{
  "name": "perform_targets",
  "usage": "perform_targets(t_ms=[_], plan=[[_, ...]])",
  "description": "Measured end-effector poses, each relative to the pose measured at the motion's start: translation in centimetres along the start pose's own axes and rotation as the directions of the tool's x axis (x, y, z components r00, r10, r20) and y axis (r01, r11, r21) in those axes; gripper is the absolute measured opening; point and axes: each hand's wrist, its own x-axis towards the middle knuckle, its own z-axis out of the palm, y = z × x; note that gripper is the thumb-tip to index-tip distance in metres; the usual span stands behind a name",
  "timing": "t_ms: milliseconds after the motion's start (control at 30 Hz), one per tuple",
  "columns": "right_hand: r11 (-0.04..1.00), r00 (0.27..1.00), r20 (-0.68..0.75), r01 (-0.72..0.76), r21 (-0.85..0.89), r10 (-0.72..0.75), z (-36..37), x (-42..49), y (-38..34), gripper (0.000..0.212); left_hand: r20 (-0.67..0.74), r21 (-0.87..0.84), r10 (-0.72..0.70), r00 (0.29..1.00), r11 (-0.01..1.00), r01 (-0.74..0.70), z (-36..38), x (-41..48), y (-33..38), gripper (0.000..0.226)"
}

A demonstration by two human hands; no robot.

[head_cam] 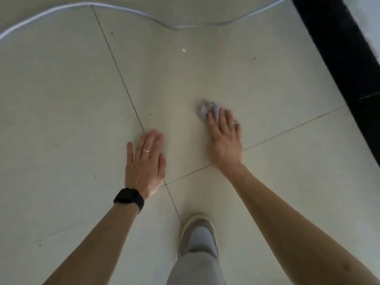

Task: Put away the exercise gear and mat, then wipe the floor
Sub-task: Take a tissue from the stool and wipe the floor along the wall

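Note:
My right hand presses flat on a crumpled whitish cloth on the pale tiled floor. Part of the cloth sticks out past my fingertips; the rest is hidden under my palm. My left hand lies flat on the floor beside a tile joint, fingers together, with nothing under it. It wears a ring, and a black watch sits on the wrist. No exercise gear or mat is in view.
A white cable snakes across the floor at the top. A black skirting strip runs along the right side. My shoe and grey trouser leg stand at the bottom centre. Small dark specks and a white crumb dot the tiles.

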Motion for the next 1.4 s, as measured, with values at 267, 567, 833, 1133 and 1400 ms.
perform_targets(t_ms=[267, 567, 833, 1133, 1400], plan=[[0.850, 0.838, 0.284, 0.513, -0.121, -0.466, -1.2, -5.6, 4.7, 0.079, -0.021, 0.009, 0.048, 0.999, 0.999, -0.047, -1.3, 0.8, 1.5, 0.055], [0.627, 0.635, 0.020, -0.767, 0.138, 0.772, -7.9, -14.3, 22.9, 0.087, 0.221, 0.037, 0.494, 0.841, 0.857, -0.514, 1.9, 3.6, 18.1, 0.064], [0.439, 0.448, -0.065, -0.822, 0.361, 0.892, -5.0, -20.2, 22.3, 0.089, 0.360, 0.092, 0.733, 0.577, 0.587, -0.804, 5.0, 7.1, 30.2, 0.066], [0.625, 0.597, -0.186, -0.733, 0.269, 0.780, -4.8, -23.2, 27.5, 0.080, 0.339, 0.084, 0.809, 0.480, 0.483, -0.872, 8.0, 9.6, 34.5, 0.063], [0.132, 0.114, -0.066, -0.828, 0.546, 0.991, -7.8, -16.8, 29.6, 0.081, 0.334, 0.076, 0.810, 0.483, 0.487, -0.870, 8.1, 10.0, 34.4, 0.065]])
